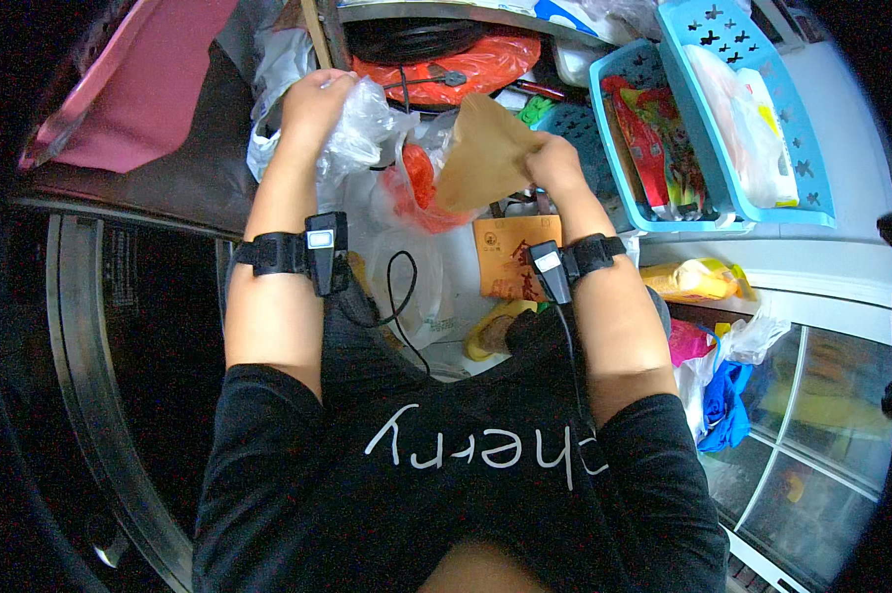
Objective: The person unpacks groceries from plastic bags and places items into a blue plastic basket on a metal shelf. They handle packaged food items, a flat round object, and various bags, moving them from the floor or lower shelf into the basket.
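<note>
My left hand (317, 104) grips a crumpled clear plastic bag (364, 122) at the upper left of the middle. Between the fingers of my right hand (557, 164) is the edge of a flat brown paper piece (483, 152), perhaps a bag; it fans out towards the left. Just under the paper lies a translucent bag with something red inside (420, 181). An orange printed carrier bag (516, 256) stands below my right hand, partly covered by the device on my forearm. More clear plastic (409, 274) lies on the floor between my arms.
Two blue plastic baskets (720, 167) holding packets stand at the upper right. A red plastic bag (483, 70) and coiled black hose (412, 41) lie under a shelf. At left is a pink container (149, 81). Black straps with cabled devices (327, 252) circle both forearms.
</note>
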Available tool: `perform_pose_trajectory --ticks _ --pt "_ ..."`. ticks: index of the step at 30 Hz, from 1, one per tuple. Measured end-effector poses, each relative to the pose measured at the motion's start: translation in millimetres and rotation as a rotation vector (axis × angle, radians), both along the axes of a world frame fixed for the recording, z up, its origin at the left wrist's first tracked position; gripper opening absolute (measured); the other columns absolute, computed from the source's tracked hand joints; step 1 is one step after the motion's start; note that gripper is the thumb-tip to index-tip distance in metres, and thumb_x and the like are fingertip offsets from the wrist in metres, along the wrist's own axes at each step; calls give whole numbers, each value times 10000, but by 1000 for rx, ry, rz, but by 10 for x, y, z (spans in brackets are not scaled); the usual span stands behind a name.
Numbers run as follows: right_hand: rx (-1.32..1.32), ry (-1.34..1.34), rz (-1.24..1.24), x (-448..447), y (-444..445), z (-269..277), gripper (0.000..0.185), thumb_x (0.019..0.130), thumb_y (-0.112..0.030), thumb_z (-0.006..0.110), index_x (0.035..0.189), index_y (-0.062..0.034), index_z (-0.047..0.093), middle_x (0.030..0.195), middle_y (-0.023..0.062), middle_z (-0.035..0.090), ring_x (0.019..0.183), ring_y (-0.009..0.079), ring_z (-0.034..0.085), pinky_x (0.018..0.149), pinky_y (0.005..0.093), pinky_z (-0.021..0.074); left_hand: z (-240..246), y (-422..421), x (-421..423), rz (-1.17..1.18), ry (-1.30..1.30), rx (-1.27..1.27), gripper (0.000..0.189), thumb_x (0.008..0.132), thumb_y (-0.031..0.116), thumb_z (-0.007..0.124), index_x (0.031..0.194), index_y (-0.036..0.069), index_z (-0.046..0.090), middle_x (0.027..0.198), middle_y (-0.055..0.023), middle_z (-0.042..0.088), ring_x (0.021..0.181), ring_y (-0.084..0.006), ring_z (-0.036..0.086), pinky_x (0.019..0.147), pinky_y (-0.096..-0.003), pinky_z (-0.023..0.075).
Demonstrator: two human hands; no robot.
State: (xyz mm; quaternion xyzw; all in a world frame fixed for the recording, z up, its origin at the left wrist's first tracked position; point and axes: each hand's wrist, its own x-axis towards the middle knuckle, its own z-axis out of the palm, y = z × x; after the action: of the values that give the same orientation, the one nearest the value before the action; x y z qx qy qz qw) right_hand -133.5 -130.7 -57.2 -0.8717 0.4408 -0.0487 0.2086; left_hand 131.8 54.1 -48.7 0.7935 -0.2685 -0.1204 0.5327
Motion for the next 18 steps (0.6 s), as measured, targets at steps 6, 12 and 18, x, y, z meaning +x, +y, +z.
perform_pose_trajectory --ticks 6,12,18 --pt "644 -605 -212 -472 -88 523 284 829 -35 563 1094 -83 651 929 36 667 768 136 620 672 260 501 127 -1 -72 -550 188 95 259 817 188 635 1023 38 679 948 -36 672 858 -99 595 814 -241 461" --pt "969 -894 -194 -900 -67 697 335 825 1 477 1118 -45 633 1000 72 671 718 85 635 378 173 358 158 -163 -682 -885 230 187 725 787 33 659 1423 92 315 1128 -114 620 988 -124 570 898 -255 428" --pt "1113 -469 -6 -724 342 433 364 777 50 425 1053 -4 656 871 68 674 622 69 554 439 186 400 303 -373 -1086 -1042 -120 181 676 724 124 734 1329 44 444 1266 -125 531 1136 -198 497 977 -325 388"
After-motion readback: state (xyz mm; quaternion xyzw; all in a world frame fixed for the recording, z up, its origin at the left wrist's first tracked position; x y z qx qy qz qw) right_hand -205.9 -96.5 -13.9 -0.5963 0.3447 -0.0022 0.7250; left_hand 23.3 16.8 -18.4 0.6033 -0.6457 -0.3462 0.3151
